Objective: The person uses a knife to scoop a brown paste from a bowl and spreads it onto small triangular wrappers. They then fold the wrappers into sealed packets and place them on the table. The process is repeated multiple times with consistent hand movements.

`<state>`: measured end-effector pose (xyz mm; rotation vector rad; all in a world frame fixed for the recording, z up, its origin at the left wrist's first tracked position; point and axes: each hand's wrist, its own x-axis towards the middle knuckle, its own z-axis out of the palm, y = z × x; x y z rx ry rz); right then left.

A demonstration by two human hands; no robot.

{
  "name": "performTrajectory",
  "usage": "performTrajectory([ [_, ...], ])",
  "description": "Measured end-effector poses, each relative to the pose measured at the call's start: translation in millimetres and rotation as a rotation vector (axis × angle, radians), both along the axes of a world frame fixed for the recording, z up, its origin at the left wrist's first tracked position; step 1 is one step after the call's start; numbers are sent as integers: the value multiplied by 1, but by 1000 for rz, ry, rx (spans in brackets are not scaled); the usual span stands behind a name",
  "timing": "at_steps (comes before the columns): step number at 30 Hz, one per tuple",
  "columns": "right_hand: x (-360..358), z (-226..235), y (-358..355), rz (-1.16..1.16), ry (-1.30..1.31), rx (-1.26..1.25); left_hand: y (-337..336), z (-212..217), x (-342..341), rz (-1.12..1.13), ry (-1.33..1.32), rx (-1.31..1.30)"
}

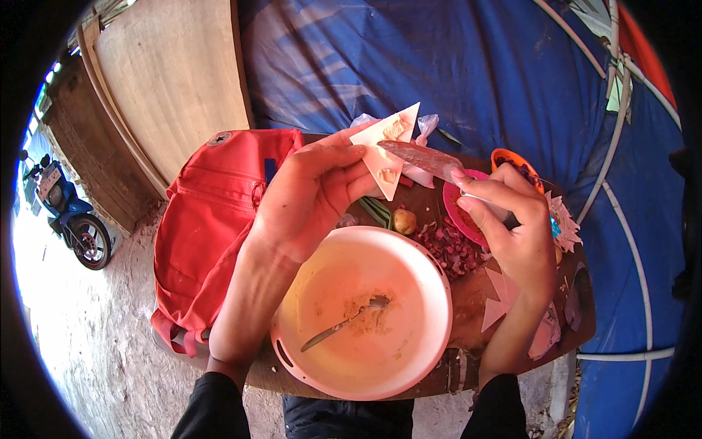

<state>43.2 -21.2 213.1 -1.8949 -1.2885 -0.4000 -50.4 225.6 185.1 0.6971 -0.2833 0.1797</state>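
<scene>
My left hand [314, 170] holds a thin white triangular piece [379, 150] up over the table, pinched between thumb and fingers. Lumps of pale paste sit on its face; what it is made of I cannot make out. My right hand [515, 219] is closed around a knife [428, 159], whose smeared blade points left with its tip at the triangle. Below both hands stands a large pale basin [431, 351] with a spoon [344, 327] lying in it and paste residue on its bottom.
Chopped purplish pieces [452, 252], a round yellowish vegetable [404, 221], a pink bowl [455, 208] and an orange bowl [504, 154] crowd the table [468, 322]. More triangular pieces [501, 293] lie at right. A red backpack [205, 241] sits left; a blue tarp [439, 58] hangs behind.
</scene>
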Motion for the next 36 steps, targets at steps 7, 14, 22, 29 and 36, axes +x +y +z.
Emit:
performTrajectory([
  [7,5,6,-14,165,520,102,-6,-5,5,260,119,70],
  [14,6,1,-7,292,669,1,4,-35,26,-100,337,-500],
  [22,-1,-5,3,211,588,-22,-3,-37,23,-23,294,-422],
  [29,1,-7,9,105,65,-88,-17,-16,13,159,187,-223],
  [36,0,-5,8,-31,56,84,-19,-8,6,228,160,145],
])
